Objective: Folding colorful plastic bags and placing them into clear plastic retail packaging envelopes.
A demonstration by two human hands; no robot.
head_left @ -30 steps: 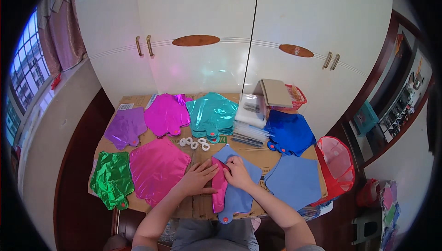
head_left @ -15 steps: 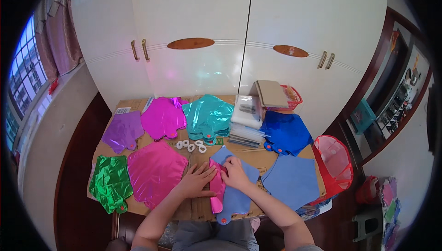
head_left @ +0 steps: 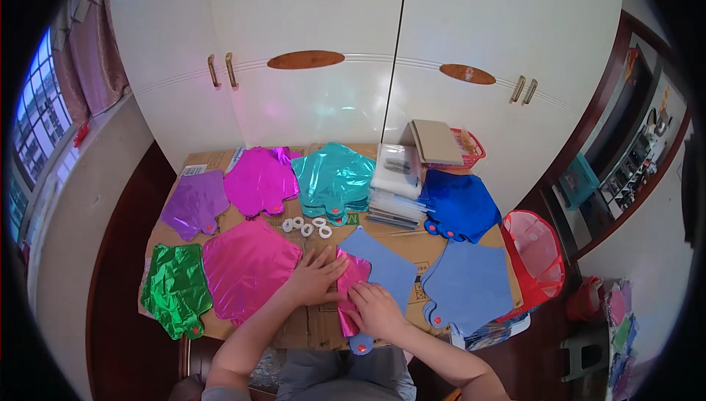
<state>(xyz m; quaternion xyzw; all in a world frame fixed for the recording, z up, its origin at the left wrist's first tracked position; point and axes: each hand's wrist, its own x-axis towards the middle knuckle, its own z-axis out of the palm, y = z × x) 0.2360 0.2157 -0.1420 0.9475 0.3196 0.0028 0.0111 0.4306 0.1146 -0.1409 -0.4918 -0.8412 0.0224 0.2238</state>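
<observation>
your left hand [head_left: 315, 281] lies palm down, fingers spread apart and clamped on nothing, its fingertips on the left side of a narrow, shiny pink foil piece [head_left: 357, 267]. your right hand [head_left: 379, 313] sets bent fingers on that piece's right side; i cannot tell whether they pinch it. the foil lies over the left part of a matte, pale-blue, many-sided sheet [head_left: 390, 261], whose rounded tab [head_left: 361, 343] with a red dot pokes out nearest you. to your left spreads a broad, creased pink foil sheet [head_left: 250, 268]; to your right, a second pale-blue sheet [head_left: 471, 283]. beyond your hands sit small white rings [head_left: 307, 229], then glossy teal foil sheets [head_left: 333, 176]. the brown cardboard [head_left: 305, 329] beneath carries a green printed block [head_left: 353, 219] and, far left, a white label [head_left: 195, 170], its writing too small to read.
</observation>
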